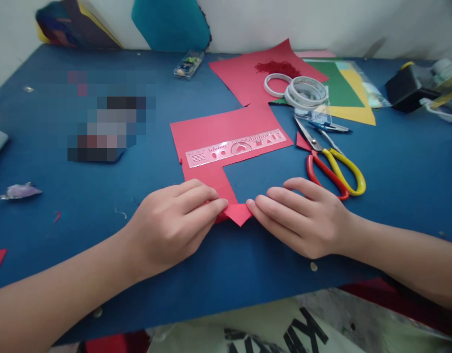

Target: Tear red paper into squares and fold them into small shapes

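Note:
A small folded piece of red paper (239, 214), with a point toward me, lies between my hands near the table's front edge. My left hand (174, 220) pinches its left end, fingers closed. At its right end, the thumb and fingertips of my right hand (305, 220) press together on the paper. Just beyond lies a larger cut red sheet (211, 130), partly hidden by my left hand. A clear plastic ruler (240, 147) with stencil shapes rests on that sheet. Scissors (323, 157) with one red and one yellow handle lie beyond my right hand.
Rolls of white tape (306, 92) sit on another red sheet (236, 71) and green and yellow paper (361, 93). A blue pen-like tool (331, 128) lies near the scissors. A black box (408, 87) stands far right. A blurred patch covers an object at left.

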A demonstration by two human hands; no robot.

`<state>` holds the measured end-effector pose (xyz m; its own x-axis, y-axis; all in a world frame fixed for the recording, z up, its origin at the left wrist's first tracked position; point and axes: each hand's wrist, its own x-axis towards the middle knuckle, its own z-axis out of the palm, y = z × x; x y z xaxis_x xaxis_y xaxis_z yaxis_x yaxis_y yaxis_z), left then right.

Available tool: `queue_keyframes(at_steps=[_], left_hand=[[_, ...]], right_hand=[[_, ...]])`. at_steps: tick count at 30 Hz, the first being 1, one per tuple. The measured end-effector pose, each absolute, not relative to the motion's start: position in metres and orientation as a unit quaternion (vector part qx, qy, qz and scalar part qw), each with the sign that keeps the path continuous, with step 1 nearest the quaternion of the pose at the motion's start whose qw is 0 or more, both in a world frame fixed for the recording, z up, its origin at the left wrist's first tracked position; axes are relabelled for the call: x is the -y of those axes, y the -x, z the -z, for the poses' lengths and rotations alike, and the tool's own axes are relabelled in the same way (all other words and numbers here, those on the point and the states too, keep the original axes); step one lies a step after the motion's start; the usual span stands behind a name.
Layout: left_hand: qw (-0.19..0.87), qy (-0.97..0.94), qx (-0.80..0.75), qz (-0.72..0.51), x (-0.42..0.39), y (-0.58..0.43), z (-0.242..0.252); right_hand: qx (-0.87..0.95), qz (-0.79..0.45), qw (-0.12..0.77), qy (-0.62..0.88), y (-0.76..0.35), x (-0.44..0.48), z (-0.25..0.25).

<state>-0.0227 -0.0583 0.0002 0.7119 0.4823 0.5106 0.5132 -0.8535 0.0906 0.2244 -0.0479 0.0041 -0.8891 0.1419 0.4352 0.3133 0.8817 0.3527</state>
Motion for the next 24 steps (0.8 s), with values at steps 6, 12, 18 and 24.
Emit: queue_keyframes(at_steps=[6, 12, 18, 24], left_hand=[[0.101, 0.899, 0.295, 0.307, 0.065, 0.020, -0.008], [0.012, 0.874, 0.334, 0.354, 0.068, 0.022, -0.017], [-0.046, 0.895, 0.286, 0.340, 0.065, 0.023, -0.022], [-0.053, 0.883, 0.319, 0.341, 0.065, 0.020, -0.011]], right_hand=[[0.920, 0.273, 0.243, 0.142, -0.228, 0.057, -0.010], [0.927, 0.216, 0.250, 0.175, -0.229, 0.066, -0.015], [0.935, 0.098, 0.271, 0.205, -0.229, 0.055, -0.012], [0.920, 0.003, 0.304, 0.246, -0.219, 0.055, -0.013]])
